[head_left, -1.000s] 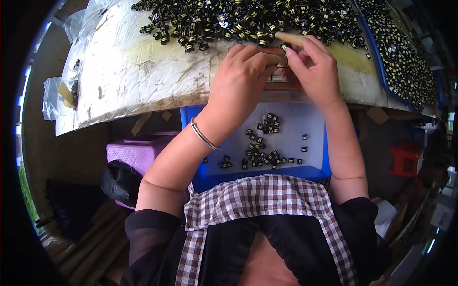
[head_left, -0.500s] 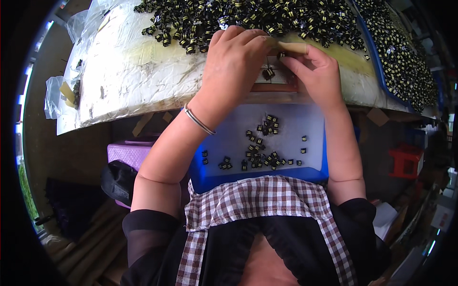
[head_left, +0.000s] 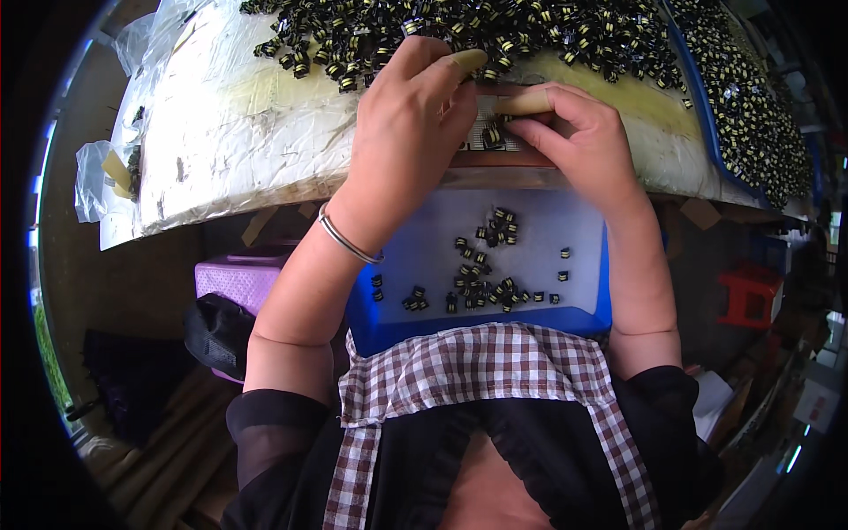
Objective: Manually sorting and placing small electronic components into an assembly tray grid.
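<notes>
My left hand [head_left: 408,124] is raised at the near edge of a heap of small black parts with yellow bands [head_left: 459,26]. Its thumb and index finger are apart, and the index wears a tan finger cot [head_left: 465,60]; its other fingertips are partly hidden. My right hand [head_left: 583,132], also with a tan finger cot [head_left: 526,103], pinches a small dark part [head_left: 510,115] that is mostly covered by the fingers. Just by the right thumb tip, another black-and-yellow part [head_left: 492,135] is over a small pale plate with fine lines [head_left: 481,110], framed in reddish brown.
Below the table edge a blue-walled tray [head_left: 371,329] holds several scattered black-and-yellow parts. A second blue-edged tray [head_left: 702,115], full of similar parts, lies at the right. Clear plastic wrap covers the table [head_left: 238,150]. A purple box [head_left: 234,278] and a red stool [head_left: 749,294] stand lower down.
My left hand has drawn away from the right, moving left, and its thumb and index have parted. My right fingers have come slightly lower and left, over the lined plate.
</notes>
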A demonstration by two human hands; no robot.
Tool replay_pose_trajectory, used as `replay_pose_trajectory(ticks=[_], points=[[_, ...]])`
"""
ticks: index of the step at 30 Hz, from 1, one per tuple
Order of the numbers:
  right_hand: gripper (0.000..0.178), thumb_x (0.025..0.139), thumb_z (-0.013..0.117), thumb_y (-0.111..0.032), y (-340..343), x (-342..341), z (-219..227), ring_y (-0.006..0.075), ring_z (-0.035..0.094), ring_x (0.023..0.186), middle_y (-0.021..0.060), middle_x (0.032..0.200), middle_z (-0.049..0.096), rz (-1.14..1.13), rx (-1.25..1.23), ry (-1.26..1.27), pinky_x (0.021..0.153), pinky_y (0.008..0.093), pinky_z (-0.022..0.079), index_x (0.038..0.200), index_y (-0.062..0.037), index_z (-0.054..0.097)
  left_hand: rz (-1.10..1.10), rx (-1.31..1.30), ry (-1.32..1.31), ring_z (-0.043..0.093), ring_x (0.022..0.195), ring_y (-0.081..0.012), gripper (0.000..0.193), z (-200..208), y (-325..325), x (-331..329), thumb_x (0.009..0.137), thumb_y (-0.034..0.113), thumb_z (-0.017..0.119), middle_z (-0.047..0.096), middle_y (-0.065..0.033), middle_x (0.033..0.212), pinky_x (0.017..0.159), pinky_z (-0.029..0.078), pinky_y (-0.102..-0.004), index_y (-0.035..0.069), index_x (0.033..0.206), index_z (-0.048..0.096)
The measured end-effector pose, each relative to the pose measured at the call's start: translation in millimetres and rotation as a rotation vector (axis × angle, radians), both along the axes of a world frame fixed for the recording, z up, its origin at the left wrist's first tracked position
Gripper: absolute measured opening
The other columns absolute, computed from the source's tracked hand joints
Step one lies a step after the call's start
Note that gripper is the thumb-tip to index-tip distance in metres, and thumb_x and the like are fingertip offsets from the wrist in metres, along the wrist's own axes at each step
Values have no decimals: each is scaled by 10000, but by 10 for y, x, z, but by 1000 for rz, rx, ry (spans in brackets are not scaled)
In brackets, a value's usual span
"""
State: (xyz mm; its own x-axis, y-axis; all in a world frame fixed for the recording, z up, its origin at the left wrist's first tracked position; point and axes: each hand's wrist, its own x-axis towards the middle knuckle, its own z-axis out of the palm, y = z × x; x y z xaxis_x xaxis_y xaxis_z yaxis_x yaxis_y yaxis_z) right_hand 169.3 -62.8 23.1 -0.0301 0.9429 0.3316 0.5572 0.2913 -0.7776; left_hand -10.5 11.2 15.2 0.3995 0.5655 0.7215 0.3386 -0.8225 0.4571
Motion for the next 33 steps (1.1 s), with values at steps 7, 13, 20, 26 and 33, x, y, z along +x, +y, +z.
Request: replay_pose_trajectory(ticks=[7,13,20,26,33], points=[[168,805,690,29,-10,-37,13,120,614,853,58,956,671,-22,-32,-4,768,238,494,972,11,687,-82,-120,-68,614,740,-272,129,-114,-44,-76,805,62,657,611,-101,914,663,510,-374,40,929,634],[175,816,681,28,-15,-53,12,122,604,846,59,956,659,1,50,-18,758,236,492,990,10,684,-64,-42,5,613,809,-284,135,-128,-89,-105,816,81,665,630,-101,931,715,509,-379,48,945,647],[151,827,666,44,24,-3,-53,99,605,785,50,962,642,26,60,-55,674,235,501,968,-3,697,-47,-115,23,609,869,-290,171,-115,-124,-135,816,67,663,644,-96,948,769,500,-377,49,986,668],[147,794,728,-58,10,19,-65,202,634,813,78,904,672,18,231,-141,723,303,504,939,-59,706,-38,-130,-1,611,836,-292,173,-116,-93,-85,805,51,673,650,-101,906,751,495,-381,39,978,673],[142,776,752,-115,184,-133,63,182,600,658,60,741,649,-212,73,-119,596,306,480,910,-83,717,-12,-96,3,600,827,-303,186,-142,-85,-124,803,71,681,642,-102,897,743,489,-390,46,986,660]])
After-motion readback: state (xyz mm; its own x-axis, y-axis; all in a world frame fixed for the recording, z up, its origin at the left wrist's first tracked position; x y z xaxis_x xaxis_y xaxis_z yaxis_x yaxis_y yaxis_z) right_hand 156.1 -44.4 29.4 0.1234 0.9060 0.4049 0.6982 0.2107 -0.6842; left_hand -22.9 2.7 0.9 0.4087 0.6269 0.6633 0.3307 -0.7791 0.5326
